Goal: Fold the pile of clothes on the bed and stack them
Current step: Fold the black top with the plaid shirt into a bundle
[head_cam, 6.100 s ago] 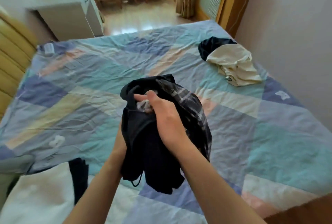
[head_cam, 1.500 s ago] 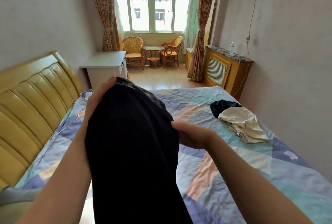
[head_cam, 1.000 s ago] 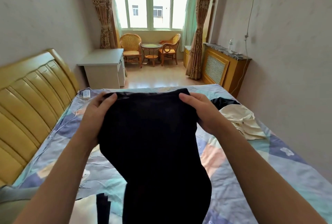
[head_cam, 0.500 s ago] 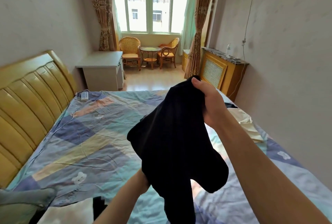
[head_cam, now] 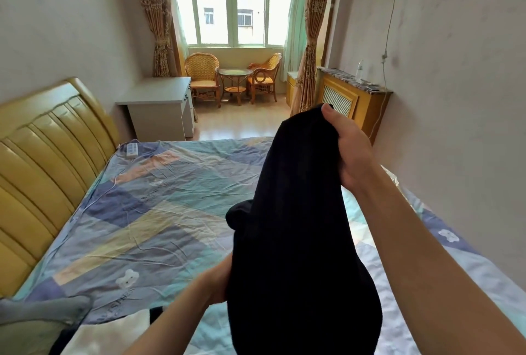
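Note:
A black garment (head_cam: 296, 240) hangs in the air over the bed (head_cam: 148, 212), which has a patchwork sheet of blue, teal and peach. My right hand (head_cam: 345, 152) grips its top edge, raised high. My left hand (head_cam: 219, 280) holds the garment's left side lower down, with its fingers hidden behind the cloth. A white garment with a black one (head_cam: 113, 334) lies at the near left edge of the bed. The cream and dark clothes at the bed's right side are almost wholly hidden behind my right arm; only a cream sliver (head_cam: 394, 178) shows.
A yellow padded headboard (head_cam: 37, 172) runs along the left. A grey pillow (head_cam: 39, 314) lies at the near left corner. A white remote (head_cam: 132, 150) sits at the bed's far left. Beyond are a white desk (head_cam: 159, 107), wicker chairs and a radiator cover (head_cam: 350, 101).
My left hand let go of the garment's top edge and dropped to grip it lower down, while my right hand stayed raised. The garment now hangs long instead of spread between both hands.

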